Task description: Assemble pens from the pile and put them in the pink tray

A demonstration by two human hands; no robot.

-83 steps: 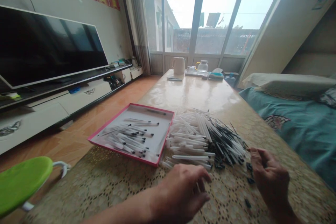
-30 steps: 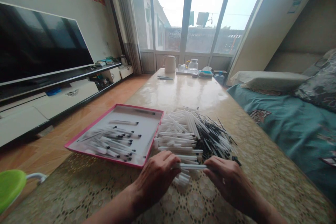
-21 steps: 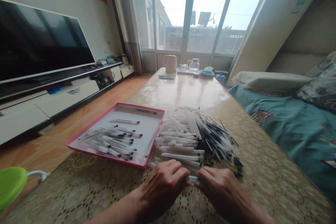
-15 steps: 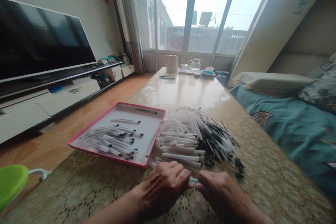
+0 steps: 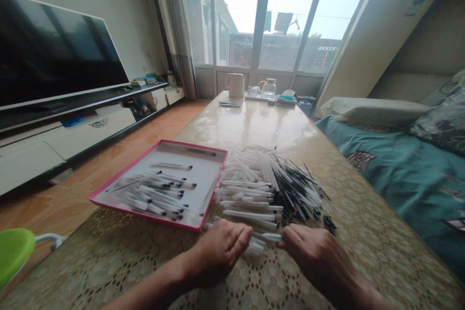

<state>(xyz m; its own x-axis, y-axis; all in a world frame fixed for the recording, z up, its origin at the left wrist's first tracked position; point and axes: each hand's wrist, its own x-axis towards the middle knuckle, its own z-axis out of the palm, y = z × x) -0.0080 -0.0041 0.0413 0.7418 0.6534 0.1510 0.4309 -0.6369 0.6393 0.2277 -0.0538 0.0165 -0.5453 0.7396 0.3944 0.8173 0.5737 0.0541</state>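
Observation:
A white pen piece (image 5: 271, 237) points left out of my right hand (image 5: 315, 252), whose fingers are closed on it. To its left, my left hand (image 5: 224, 248) is closed, and what it holds, if anything, is hidden. Clear plastic caps (image 5: 255, 247) lie between the hands. Beyond them is a pile of white tubes (image 5: 249, 203), with dark thin refills (image 5: 296, 186) to its right and small black plugs (image 5: 330, 224) at the near right. On the left, a pink-rimmed tray (image 5: 145, 216) holds several assembled pens (image 5: 160, 193) with black ends.
At the table's far end stand a cream jug (image 5: 236, 85), a glass pot (image 5: 269, 87) and a tissue pack (image 5: 286, 99). A green stool (image 5: 16, 255) is at the lower left. A bed with a teal cover (image 5: 392, 174) runs along the right.
My hands have moved apart. The white piece stays with my right hand, and the clear caps between the hands now show. The view has shifted slightly.

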